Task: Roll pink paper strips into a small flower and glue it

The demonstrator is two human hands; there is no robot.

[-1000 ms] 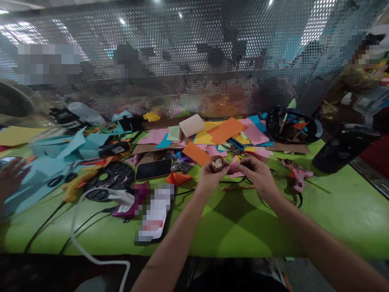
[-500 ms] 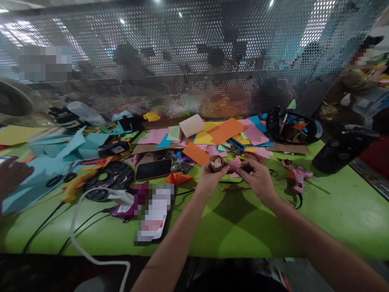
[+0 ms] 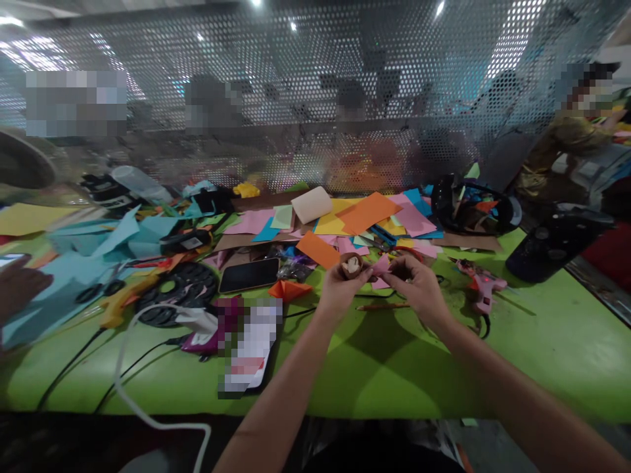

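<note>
My left hand [image 3: 340, 287] is closed round a small brown paper cone [image 3: 351, 265] with a pale filling showing at its top. My right hand [image 3: 417, 284] pinches a small piece of pink paper [image 3: 380, 266] just to the right of the cone, the two touching or nearly so. Both hands hover a little above the green table [image 3: 394, 368], near its middle. A brown stick or pencil [image 3: 382, 305] lies on the table under them.
Coloured paper sheets [image 3: 367, 211] litter the back. A black phone [image 3: 249, 274], an orange folded paper [image 3: 288, 289], a pink glue gun [image 3: 480, 284], a yellow glue gun [image 3: 121, 305], scissors [image 3: 101, 289], cables and a black basket [image 3: 470, 203] surround the hands. Another person's hand [image 3: 17, 286] is at the left edge.
My right hand has shifted slightly up and left, bringing the pink paper closer to the cone. The other person's hand at the left has drawn back a little.
</note>
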